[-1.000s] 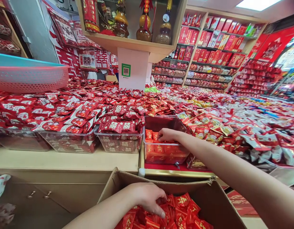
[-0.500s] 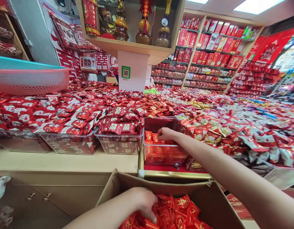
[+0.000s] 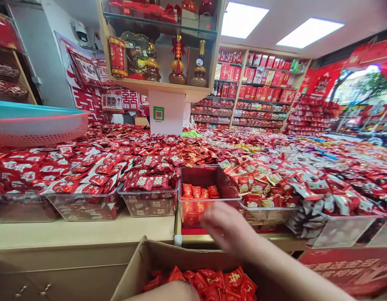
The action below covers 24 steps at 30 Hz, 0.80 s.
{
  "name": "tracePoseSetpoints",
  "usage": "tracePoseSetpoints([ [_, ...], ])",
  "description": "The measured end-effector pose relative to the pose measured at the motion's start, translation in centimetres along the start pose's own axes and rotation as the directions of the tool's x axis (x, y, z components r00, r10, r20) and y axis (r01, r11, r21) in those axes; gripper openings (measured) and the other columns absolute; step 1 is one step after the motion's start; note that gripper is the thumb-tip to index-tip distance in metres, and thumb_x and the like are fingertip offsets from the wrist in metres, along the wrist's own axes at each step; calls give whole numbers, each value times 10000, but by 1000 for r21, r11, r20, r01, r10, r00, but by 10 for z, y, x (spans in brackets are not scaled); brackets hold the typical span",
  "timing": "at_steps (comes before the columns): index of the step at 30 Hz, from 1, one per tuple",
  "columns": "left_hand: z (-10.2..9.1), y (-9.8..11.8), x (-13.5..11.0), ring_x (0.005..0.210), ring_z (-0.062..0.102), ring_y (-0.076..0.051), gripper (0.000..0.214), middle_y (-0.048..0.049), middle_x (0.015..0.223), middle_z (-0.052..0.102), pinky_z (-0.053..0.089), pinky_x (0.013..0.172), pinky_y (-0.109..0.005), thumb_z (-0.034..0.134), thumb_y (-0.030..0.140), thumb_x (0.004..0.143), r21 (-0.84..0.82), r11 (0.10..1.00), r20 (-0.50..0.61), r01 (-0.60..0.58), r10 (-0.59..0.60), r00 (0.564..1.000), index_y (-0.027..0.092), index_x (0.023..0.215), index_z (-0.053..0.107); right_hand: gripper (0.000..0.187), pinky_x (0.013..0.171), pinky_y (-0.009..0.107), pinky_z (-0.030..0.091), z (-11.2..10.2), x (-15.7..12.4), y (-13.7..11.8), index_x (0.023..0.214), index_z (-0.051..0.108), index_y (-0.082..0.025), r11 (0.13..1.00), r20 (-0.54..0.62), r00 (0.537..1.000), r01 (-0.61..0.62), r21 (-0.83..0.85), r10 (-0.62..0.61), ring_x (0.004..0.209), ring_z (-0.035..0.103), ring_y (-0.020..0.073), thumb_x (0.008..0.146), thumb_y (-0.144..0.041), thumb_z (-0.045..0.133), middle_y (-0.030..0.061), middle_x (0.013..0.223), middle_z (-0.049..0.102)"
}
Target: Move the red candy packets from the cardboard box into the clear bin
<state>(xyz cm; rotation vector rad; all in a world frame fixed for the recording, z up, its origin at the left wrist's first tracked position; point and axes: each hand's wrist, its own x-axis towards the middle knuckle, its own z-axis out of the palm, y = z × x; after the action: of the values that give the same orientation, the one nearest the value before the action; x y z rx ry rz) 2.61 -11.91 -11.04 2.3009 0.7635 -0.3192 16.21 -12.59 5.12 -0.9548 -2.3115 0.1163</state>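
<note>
My right hand [image 3: 224, 225], blurred by motion, hangs in front of the clear plastic bin [image 3: 208, 200] and above the cardboard box. Its fingers look bent, but the smear hides whether they hold anything. Inside that bin, small red candy packets [image 3: 196, 192] stand in a row along the front left, with bare bin wall behind them. My left hand [image 3: 177, 291] is at the bottom edge, low in the cardboard box [image 3: 130, 271], among loose red packets [image 3: 212, 280]. Its fingers are out of sight.
Clear bins heaped with dark red packets [image 3: 149, 179] stand to the left, and gold-and-red packets [image 3: 259, 184] to the right. Pink and teal baskets [image 3: 39, 125] sit at the far left. Overhead juts a display cabinet [image 3: 162, 83] on a white post [image 3: 168, 115].
My right hand has come out of the clear bin, back toward the cardboard box. My left hand has dropped lower in the view. The camera has tilted up.
</note>
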Motion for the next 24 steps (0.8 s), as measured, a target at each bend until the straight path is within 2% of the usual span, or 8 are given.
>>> tracePoseSetpoints([
  [3,-26,8,-15,586,556,-202,117,0,583,579,418,510,-301,603,334,613,74,997,114,39,-47,992,225,656,612,189,609,263,391,27,-58,-8,864,565,-252,993,193,976,-107,44,97,675,504,154,789,-229,393,53,730,574],
  [4,-36,12,-22,563,549,-199,161,3,582,578,409,499,-298,606,355,585,113,989,84,98,-108,991,217,668,609,166,604,260,398,36,-72,-4,868,569,-250,978,222,961,-190,91,166,677,515,155,766,-244,438,49,747,583],
  [6,-53,21,-33,559,538,-150,254,26,611,586,402,507,-246,555,438,613,-46,996,10,73,-72,997,213,725,593,197,582,253,414,51,-90,7,884,571,-241,893,279,911,-375,251,304,673,536,163,697,-298,542,37,757,598],
  [9,-68,34,-39,605,536,-121,373,17,670,587,394,514,-200,518,503,633,-381,924,-235,-37,-58,970,169,796,544,231,587,248,428,59,-92,25,864,571,-212,639,312,845,-533,555,434,665,556,155,683,-356,564,23,731,609],
  [12,-71,39,-33,578,551,-117,388,-1,673,582,399,490,-199,507,486,663,-681,724,-304,-115,-137,943,149,852,474,240,640,252,431,55,-84,34,859,559,-195,432,265,814,-515,740,517,708,559,137,693,-368,562,21,802,609],
  [14,-71,37,-27,570,555,-116,379,-5,663,577,403,486,-200,522,463,667,-758,629,-352,-174,-169,921,148,864,449,287,598,247,436,53,-80,35,866,540,-189,328,263,769,-518,790,582,649,556,120,662,-384,592,14,781,602],
  [16,-71,34,-24,563,548,-109,361,-2,656,567,406,493,-200,551,439,655,-763,604,-413,-229,-184,892,144,838,451,307,532,235,431,52,-80,34,829,521,-174,237,289,712,-541,807,640,551,533,100,646,-408,601,-1,684,584],
  [24,-71,29,-24,543,470,-74,317,20,637,520,379,503,-186,608,386,627,-674,660,-540,-333,-132,831,128,768,489,308,450,183,375,60,-80,33,706,482,-151,239,274,717,-526,817,641,454,443,51,683,-451,550,-33,574,508],
])
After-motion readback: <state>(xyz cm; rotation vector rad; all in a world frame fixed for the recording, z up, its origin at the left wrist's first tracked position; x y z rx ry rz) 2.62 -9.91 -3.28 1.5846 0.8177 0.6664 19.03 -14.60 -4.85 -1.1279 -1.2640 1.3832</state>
